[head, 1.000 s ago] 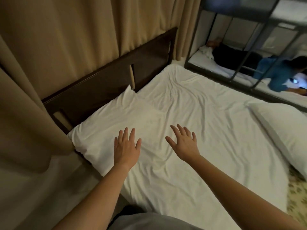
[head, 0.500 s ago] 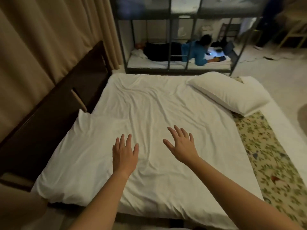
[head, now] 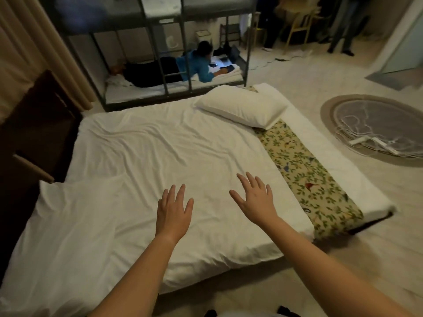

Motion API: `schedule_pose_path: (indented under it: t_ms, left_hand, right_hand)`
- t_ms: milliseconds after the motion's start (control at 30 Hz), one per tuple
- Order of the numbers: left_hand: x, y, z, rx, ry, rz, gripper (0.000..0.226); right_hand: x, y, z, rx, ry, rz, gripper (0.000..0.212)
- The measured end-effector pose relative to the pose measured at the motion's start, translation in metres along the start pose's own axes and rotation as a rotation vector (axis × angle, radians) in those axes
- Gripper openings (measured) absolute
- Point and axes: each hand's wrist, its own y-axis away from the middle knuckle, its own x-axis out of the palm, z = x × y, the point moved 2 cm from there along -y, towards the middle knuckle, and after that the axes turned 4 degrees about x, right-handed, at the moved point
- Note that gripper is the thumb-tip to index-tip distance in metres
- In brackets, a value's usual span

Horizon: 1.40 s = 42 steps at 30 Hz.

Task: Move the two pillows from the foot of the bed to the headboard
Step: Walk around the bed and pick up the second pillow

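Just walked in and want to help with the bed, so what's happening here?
A person is resetting the bed's pillows. One pillow already lies by the dark headboard. The other pillow is at the foot, partly on the floral runner. Both hands, left hand and right hand, are open and empty, spread over the white sheet, holding nothing. So one pillow is left to move.

headboard (head: 34, 124) left of bed (head: 160, 156) | one pillow (head: 75, 225) on bed just beside headboard, near side | other pillow (head: 240, 108) at foot, far right corner, partly on runner (head: 306, 177) | runner across foot | bunk bed (head: 160, 53) behind bed | left hand (head: 172, 212), right hand (head: 257, 201) over bed, apart
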Motion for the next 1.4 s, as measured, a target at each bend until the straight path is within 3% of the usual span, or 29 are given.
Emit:
schedule_pose_path:
  t_ms: [833,1067,1400]
  left_hand:
    - [0.203,0.026,-0.441,0.398,0.001,0.219,0.062]
    - [0.257,-0.011,-0.538,0.569,-0.013,0.275,0.063]
    - [0.342,-0.106,-0.686,0.679,-0.035,0.358,0.063]
  right_hand:
    - [-0.171,0.124,-0.435,0.467,-0.076,-0.152,0.073]
    - [-0.197,0.115,-0.524,0.603,-0.078,-0.211,0.074]
    - [-0.247,0.048,-0.636,0.786,-0.07,-0.231,0.072]
